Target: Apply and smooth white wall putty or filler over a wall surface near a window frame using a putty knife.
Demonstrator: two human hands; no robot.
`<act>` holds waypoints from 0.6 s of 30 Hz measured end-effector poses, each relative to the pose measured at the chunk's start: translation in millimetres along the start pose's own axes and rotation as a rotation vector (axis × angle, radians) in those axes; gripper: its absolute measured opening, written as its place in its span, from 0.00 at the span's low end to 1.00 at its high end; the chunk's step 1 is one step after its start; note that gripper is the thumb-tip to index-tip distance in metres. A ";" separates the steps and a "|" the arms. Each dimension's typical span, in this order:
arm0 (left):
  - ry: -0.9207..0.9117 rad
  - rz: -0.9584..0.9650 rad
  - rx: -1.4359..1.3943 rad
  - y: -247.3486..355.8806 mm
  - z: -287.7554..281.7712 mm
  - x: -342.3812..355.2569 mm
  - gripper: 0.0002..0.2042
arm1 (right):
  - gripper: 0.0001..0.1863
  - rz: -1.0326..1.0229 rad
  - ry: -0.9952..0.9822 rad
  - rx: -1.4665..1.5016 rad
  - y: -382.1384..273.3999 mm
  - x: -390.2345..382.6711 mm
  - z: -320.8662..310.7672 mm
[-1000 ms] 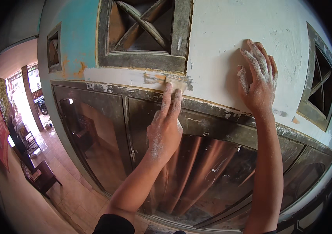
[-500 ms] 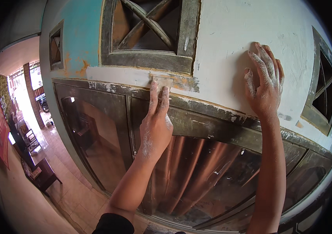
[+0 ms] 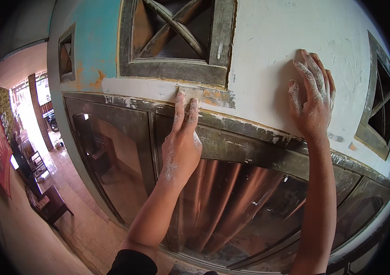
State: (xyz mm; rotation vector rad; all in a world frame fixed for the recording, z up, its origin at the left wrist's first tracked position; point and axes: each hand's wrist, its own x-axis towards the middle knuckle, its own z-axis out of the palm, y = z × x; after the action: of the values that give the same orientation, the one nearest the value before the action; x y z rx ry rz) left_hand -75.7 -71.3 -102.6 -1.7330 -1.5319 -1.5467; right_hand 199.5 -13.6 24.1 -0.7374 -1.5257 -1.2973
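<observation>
My left hand (image 3: pixel 181 147), dusted with white powder, presses a thin flat putty scraper (image 3: pixel 196 93) against the narrow strip of wall between two wooden frames. Two of its fingers stretch along the blade; the thumb and the grip underneath are hidden. White filler (image 3: pixel 135 87) covers the strip to the left of the blade, and a bare orange-grey patch (image 3: pixel 220 97) lies just to its right. Against the white wall (image 3: pixel 263 50) on the right rests my right hand (image 3: pixel 313 103), open and holding nothing, its fingers slightly spread and coated in powder.
Above the strip is a wooden vent frame (image 3: pixel 172 69) with crossed bars. Below runs a worn window frame (image 3: pixel 231 142) with glass and a brown curtain (image 3: pixel 222 201). A smaller vent (image 3: pixel 372 137) sits at right. Far left, a tiled passage (image 3: pixel 85 229) holds a dark table (image 3: pixel 55 206).
My left hand has shifted very slightly left, with the scraper still against the same strip. My right hand stays in place on the wall.
</observation>
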 end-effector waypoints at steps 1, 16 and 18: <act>-0.001 0.000 0.001 -0.9 0.7 0.1 0.43 | 0.24 -0.002 0.017 0.006 -1.3 0.5 0.9; -0.002 0.017 -0.055 -4.5 -1.0 6.6 0.41 | 0.23 -0.004 0.033 0.002 -3.4 1.3 0.1; 0.013 0.034 -0.008 -8.1 1.7 0.8 0.41 | 0.23 -0.008 0.034 -0.003 -4.0 1.5 -0.3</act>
State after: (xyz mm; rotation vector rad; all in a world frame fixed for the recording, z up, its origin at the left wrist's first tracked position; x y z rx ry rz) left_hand -81.9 -66.7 -105.5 -1.7403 -1.4843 -1.5463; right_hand 195.5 -15.1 23.9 -0.7087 -1.5017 -1.3121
